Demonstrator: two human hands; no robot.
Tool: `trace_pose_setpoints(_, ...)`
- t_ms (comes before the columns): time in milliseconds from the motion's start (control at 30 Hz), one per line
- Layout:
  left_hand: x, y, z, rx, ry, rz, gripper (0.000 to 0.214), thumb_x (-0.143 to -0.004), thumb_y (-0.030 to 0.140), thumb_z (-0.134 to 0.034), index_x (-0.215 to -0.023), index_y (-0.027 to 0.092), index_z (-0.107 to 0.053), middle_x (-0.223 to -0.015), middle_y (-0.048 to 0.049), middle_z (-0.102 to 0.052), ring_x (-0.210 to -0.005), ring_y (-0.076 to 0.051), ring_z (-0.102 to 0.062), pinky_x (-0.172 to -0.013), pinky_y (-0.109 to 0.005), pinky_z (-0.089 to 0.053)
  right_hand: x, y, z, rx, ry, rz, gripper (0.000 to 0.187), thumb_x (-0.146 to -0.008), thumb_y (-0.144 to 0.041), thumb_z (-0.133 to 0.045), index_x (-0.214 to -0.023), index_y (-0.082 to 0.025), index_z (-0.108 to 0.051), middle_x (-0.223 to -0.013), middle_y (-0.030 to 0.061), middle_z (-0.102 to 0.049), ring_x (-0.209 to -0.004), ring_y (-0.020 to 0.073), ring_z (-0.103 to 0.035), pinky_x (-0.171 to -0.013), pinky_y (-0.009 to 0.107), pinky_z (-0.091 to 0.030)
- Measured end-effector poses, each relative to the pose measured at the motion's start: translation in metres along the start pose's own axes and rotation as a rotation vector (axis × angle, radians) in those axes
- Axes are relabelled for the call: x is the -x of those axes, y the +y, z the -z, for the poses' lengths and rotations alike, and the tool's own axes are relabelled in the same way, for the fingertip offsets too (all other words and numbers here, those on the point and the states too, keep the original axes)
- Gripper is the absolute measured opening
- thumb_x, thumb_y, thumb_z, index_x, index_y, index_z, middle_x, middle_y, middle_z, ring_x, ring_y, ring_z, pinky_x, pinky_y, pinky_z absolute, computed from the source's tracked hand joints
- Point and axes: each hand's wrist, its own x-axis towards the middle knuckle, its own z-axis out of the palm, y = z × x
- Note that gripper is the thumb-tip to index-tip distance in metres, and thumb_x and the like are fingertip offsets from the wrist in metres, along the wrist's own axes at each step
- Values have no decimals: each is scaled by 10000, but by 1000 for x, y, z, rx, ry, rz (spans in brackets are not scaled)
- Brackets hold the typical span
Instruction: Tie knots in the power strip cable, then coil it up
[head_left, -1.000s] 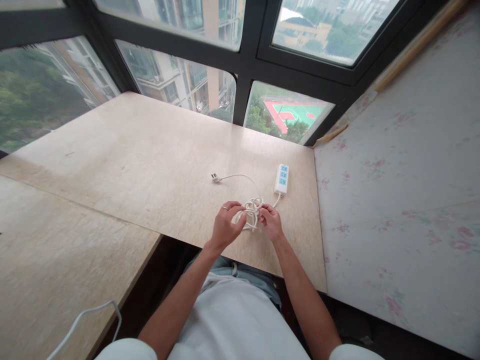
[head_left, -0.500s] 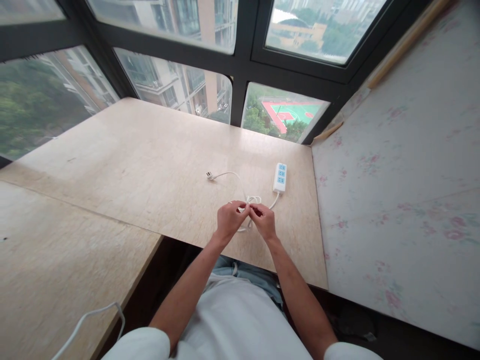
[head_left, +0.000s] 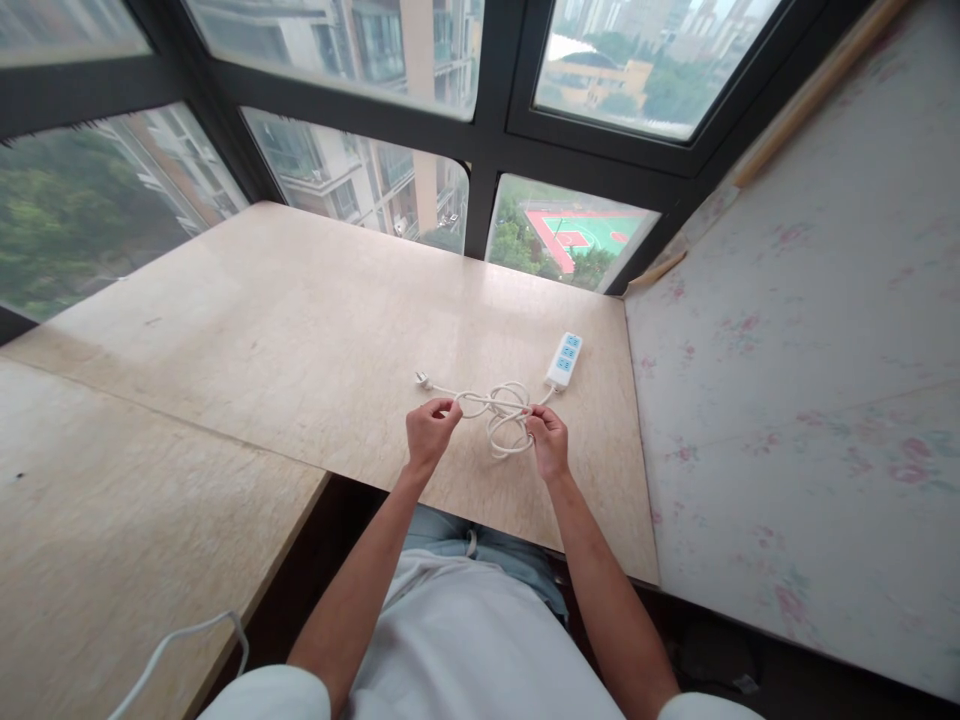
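A white power cord (head_left: pixel 508 388) lies in loose loops between my hands on the stone-look sill. My left hand (head_left: pixel 433 432) pinches a loop of it at the left. On the right, my right hand (head_left: pixel 547 438) is closed on another part of the cord, its fingertips at the loops' edge. The cord's plug (head_left: pixel 422 380) rests on the sill just beyond my left hand. At the other end, a white power strip (head_left: pixel 564 361) with blue sockets lies tilted, beyond my right hand.
The beige sill (head_left: pixel 315 330) runs up to dark-framed windows (head_left: pixel 486 150). A wall with flowered paper (head_left: pixel 780 350) bounds it on the right. Another white cable (head_left: pixel 176 637) hangs over the edge of the lower-left slab (head_left: pixel 150 500). A dark gap lies below the front edge.
My hands have moved apart, from fingertips together to either side of the cord. The loops have spread between them. The plug has shifted toward me and the power strip has tilted.
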Motion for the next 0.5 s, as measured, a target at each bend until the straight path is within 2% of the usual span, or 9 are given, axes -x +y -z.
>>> trace_pose_setpoints(100, 2, -3, -1, 5, -20, -9, 207, -783, 350, -638, -738, 176, -742, -693, -28, -713, -561, -147, -609, -599, -248, -452, -3, -2, 7, 152, -80, 18, 207, -703, -303, -584, -809, -162, -693, -672, -6, -613, -576, 116, -459, -537, 233, -356)
trace_pose_setpoints(200, 2, -5, -1, -14, -8, -34, 205, -787, 346, -635, -730, 177, -736, -695, -23, -717, -562, -140, -607, -595, -241, -453, -4, -11, 11, 316, -127, 115, 228, -749, -296, -561, -851, -164, -716, -828, 45, -677, -693, 158, -557, -632, 273, -434)
trace_pose_setpoints(267, 2, -7, -2, -29, 10, -45, 197, -784, 339, -638, -722, 177, -731, -698, -19, -719, -569, -135, -610, -590, -233, -450, -2, -22, 11, 413, -123, 230, 234, -781, -260, -530, -888, -173, -719, -889, 58, -677, -768, 178, -583, -701, 304, -462)
trace_pose_setpoints(400, 1, -9, -5, -48, 21, -54, 182, -778, 327, -645, -711, 178, -725, -703, -15, -722, -567, -128, -612, -589, -226, -451, 6, -56, -1, 595, -85, 524, 310, -819, -153, -478, -1013, -188, -717, -850, 54, -600, -800, 190, -558, -776, 344, -469)
trace_pose_setpoints(500, 1, -9, -8, -44, 28, -54, 183, -781, 334, -645, -719, 182, -726, -708, -17, -725, -570, -130, -615, -589, -227, -454, 9, -72, -23, 793, -171, 684, 283, -862, -200, -541, -1091, -209, -707, -914, 76, -575, -886, 218, -535, -843, 376, -440)
